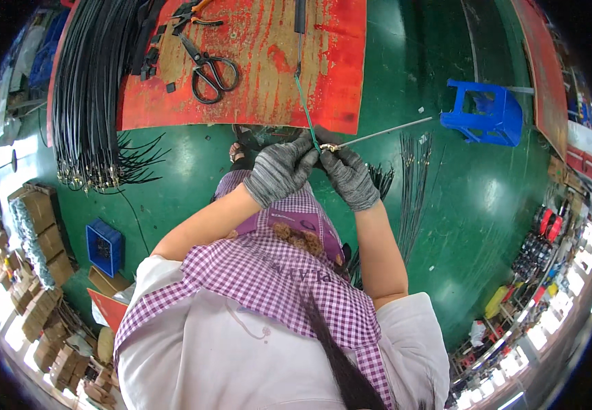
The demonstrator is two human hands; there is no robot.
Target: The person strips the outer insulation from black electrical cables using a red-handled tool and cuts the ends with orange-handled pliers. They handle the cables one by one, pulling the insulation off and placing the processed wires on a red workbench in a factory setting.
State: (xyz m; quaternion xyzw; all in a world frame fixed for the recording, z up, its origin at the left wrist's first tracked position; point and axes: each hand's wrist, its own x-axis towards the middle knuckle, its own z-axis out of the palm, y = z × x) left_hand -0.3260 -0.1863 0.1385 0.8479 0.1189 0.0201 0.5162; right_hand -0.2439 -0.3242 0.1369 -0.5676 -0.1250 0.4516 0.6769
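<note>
In grey knit gloves, my two hands meet just off the near edge of the red worn tabletop (340, 89). My left hand (282, 172) is closed, its fingertips pinching the lower end of a green cord (304, 99). The cord runs up to a thin metal shaft with a black handle (300, 17) lying on the table. My right hand (352, 179) is closed at a small brass-coloured end fitting (329, 147). From that fitting a thin grey rod or cable (388, 130) sticks out to the right. The fingers partly hide where cord and fitting meet.
Black-handled scissors (214, 76), orange-handled pliers (200, 12) and small black pieces lie on the table. A thick bundle of black cables (87, 89) hangs over its left edge. Thin cables (415, 178) lie at right. A blue stool (484, 113) and blue crate (104, 247) stand on the floor.
</note>
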